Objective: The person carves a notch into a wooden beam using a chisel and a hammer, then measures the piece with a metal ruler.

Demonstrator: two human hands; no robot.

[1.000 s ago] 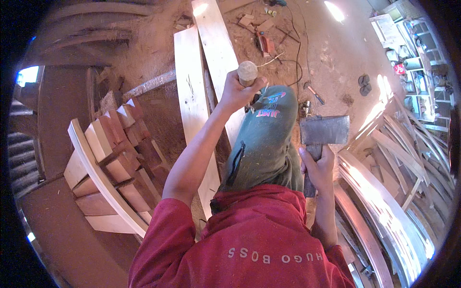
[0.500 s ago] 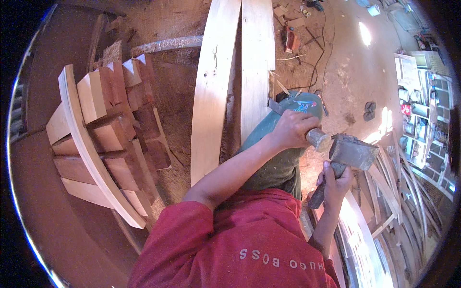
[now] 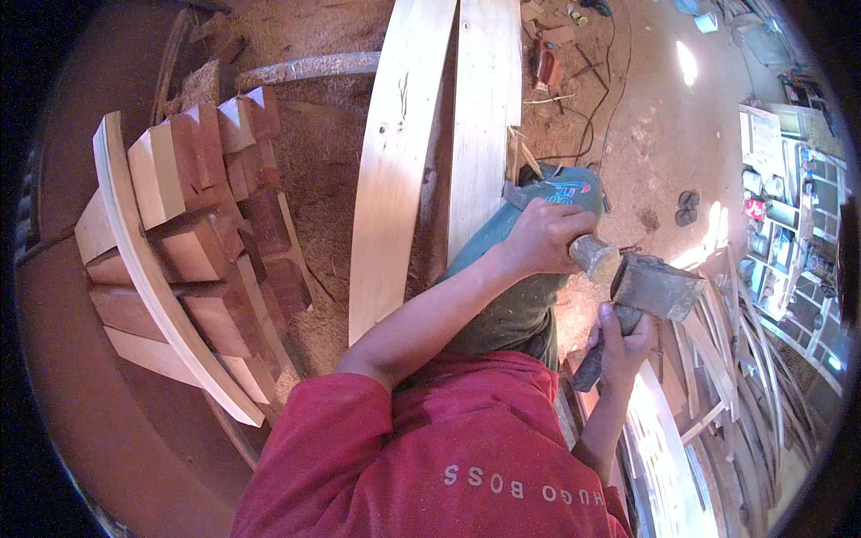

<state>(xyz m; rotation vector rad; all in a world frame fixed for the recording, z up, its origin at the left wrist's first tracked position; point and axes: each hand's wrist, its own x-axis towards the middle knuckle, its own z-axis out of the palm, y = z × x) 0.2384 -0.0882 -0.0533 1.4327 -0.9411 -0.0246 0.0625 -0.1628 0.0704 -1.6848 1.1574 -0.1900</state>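
Head view shows a chisel [image 3: 594, 257] with a round wooden handle held in the left hand [image 3: 543, 238], whose grip is closed tight around the handle so that only the butt end sticks out to the right. Just beside that butt end, nearly touching it, is the square grey head of a hammer [image 3: 659, 285]. The right hand [image 3: 621, 345] has its grip wrapped shut around the hammer's dark shaft, a little below the head. Both tools sit over the person's knee, which is covered by green trousers [image 3: 516, 305], with a red shirt [image 3: 430, 448] filling the lower middle of the picture. Beyond the left hand, two long pale curved planks [image 3: 404, 161] lie side by side on a sawdust-covered floor [image 3: 314, 117]. Farther to the left, a stack of reddish wooden blocks [image 3: 206, 233] leans behind a thin curved pale strip [image 3: 148, 269]. On the right, more curved wooden strips [image 3: 717, 359] rest near shelves [image 3: 789, 206].
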